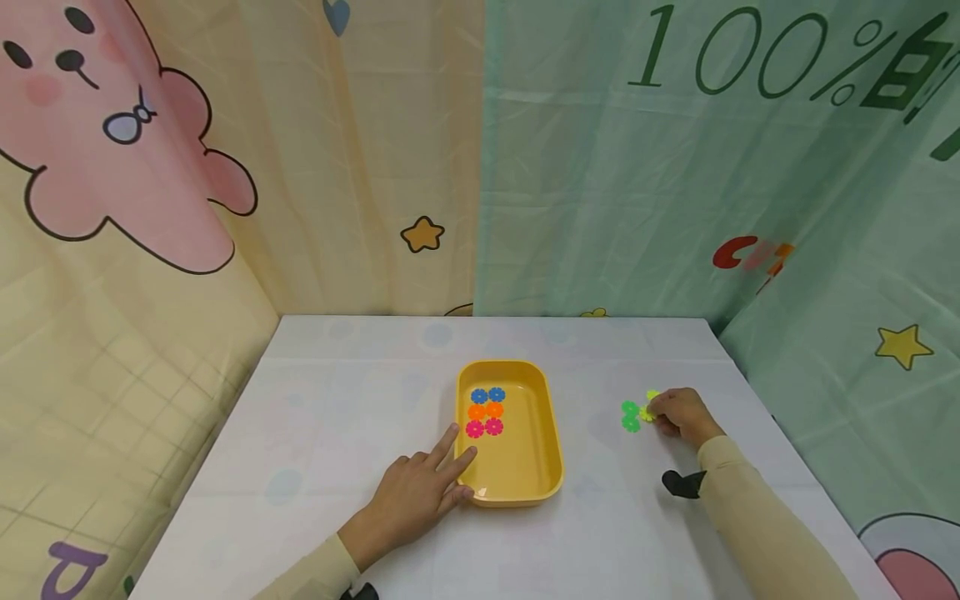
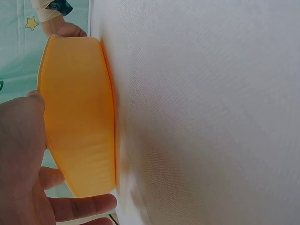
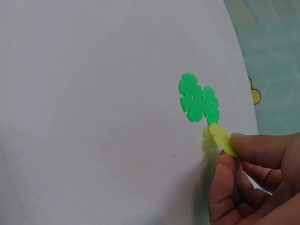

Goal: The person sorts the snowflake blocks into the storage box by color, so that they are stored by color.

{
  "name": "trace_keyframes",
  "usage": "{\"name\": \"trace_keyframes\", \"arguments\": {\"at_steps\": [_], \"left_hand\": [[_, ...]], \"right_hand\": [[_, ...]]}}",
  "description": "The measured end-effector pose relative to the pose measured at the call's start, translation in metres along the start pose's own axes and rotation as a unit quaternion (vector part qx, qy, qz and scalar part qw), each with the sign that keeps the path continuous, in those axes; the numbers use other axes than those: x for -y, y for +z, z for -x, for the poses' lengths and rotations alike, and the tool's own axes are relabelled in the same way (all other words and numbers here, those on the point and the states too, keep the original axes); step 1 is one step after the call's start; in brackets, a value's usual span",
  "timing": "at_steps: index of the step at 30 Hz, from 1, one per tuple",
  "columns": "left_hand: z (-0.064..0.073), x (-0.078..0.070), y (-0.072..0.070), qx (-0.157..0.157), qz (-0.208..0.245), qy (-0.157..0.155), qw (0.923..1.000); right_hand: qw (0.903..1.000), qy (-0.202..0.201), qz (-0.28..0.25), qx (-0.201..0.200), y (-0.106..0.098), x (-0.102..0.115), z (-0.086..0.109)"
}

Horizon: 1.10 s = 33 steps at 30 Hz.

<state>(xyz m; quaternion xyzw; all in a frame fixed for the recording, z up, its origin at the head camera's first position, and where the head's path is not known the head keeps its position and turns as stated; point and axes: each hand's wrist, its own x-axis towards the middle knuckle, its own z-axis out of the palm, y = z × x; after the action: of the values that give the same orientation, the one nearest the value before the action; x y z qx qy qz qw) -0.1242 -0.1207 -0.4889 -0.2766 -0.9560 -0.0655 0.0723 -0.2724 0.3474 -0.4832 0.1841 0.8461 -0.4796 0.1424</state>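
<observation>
A yellow plastic tray [image 1: 525,471] sits on the white table, with flower-shaped plastic discs along its left part: blue discs [image 1: 497,395], orange discs [image 1: 494,410] and pink discs [image 1: 493,427], two of each. My left hand [image 1: 416,496] rests against the tray's near left edge, fingers spread; in the left wrist view the fingers lie by its orange-looking side wall [image 2: 79,117]. To the right of the tray, my right hand [image 1: 686,415] pinches a yellow flower disc [image 3: 219,136] between thumb and finger. Another yellow disc [image 1: 652,394] lies just beyond it. Two green flower discs [image 3: 191,97] lie beside the pinched one.
The white table [image 1: 360,392] meets curtains at the back and sides: a cream curtain [image 1: 360,167] on the left and a green curtain [image 1: 585,183] on the right. Black straps [image 1: 682,484] hang at the wrists by the sleeves.
</observation>
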Motion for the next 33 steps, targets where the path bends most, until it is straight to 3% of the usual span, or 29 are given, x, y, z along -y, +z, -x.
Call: {"name": "trace_keyframes", "arguments": {"at_steps": [11,20,27,33], "left_hand": [[-0.001,0.0,0.001,-0.008,-0.013,0.004,0.9999],[0.0,0.0,0.001,-0.012,-0.015,0.006,0.9998],[0.0,-0.001,0.0,0.012,-0.001,-0.005,0.9999],[0.001,-0.001,0.001,0.004,-0.007,-0.004,1.0]], "right_hand": [[0.9989,-0.037,-0.027,-0.009,0.005,0.016,0.006],[0.9948,-0.071,-0.066,0.031,0.015,0.043,0.017],[0.9929,-0.064,-0.086,0.053,0.025,0.062,0.024],[0.9918,-0.053,-0.1,0.059,0.034,0.075,0.025]]}}
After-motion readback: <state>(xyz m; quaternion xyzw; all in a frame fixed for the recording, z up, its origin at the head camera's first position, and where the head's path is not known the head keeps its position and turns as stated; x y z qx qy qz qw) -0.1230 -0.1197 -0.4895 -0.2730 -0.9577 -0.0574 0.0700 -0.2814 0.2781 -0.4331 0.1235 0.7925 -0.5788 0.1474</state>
